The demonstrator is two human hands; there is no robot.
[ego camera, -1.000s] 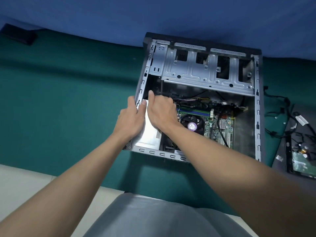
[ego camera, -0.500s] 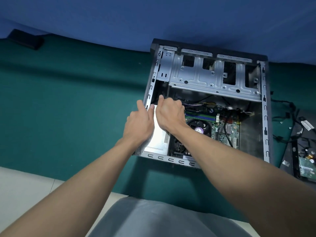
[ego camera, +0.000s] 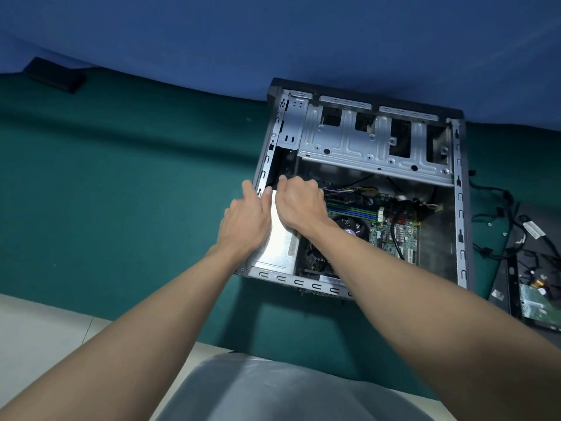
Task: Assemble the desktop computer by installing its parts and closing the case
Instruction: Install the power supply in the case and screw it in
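Seating the PSU [ego camera: 277,249] in the near-left corner of the case [ego camera: 460,208]: L hand [ego camera: 246,221] lies flat on it, fingers straight, R hand [ego camera: 299,203] curls at its far end, grip hidden; next prob. needs nudging it flush w/ the near wall.

Bare green bench [ego camera: 121,192] lay left of the case [ego camera: 460,208], whose far end the drive cage [ego camera: 364,147] blocked, while loose cables [ego camera: 498,214] crowded the bench on its right.
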